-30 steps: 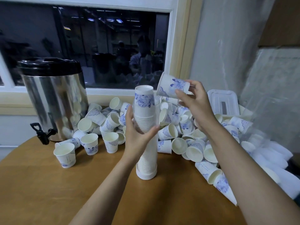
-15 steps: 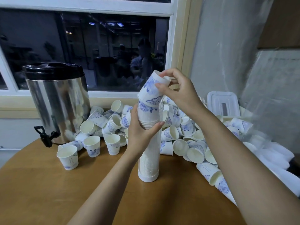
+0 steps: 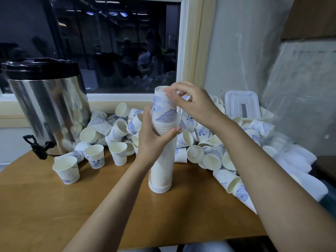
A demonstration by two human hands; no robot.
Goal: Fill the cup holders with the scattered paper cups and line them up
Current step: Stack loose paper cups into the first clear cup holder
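The person is holding the clear cup holder (image 3: 160,180) upright on the wooden table (image 3: 54,215). The left hand (image 3: 154,139) is wrapping round the holder's upper part and gripping it steady. Just above the holder's mouth the right hand (image 3: 192,104) is pinching an upside-down paper cup (image 3: 164,103) by its base with the fingertips (image 3: 168,90) and is seating it on the nested stack inside. The tube wall is clear and hard to read from here, but the stack seems to be reaching its rim, with this cup standing proud of it. Behind the holder and to both sides, the loose cups (image 3: 200,137) are lying in a heap, some upright, most tipped over. A steel urn (image 3: 49,110) is standing well to the holder's left. To its right, several cups are lying under the right forearm, close to the table's edge. From here I would be worrying about three things. The cup may be going on slightly crooked, so a hard push could wedge or crumple it. A downward press on such a tall, narrow holder could tip it if the left hand's grip is slackening. The right forearm, in reaching back to the heap, could sweep those edge cups onto the floor.
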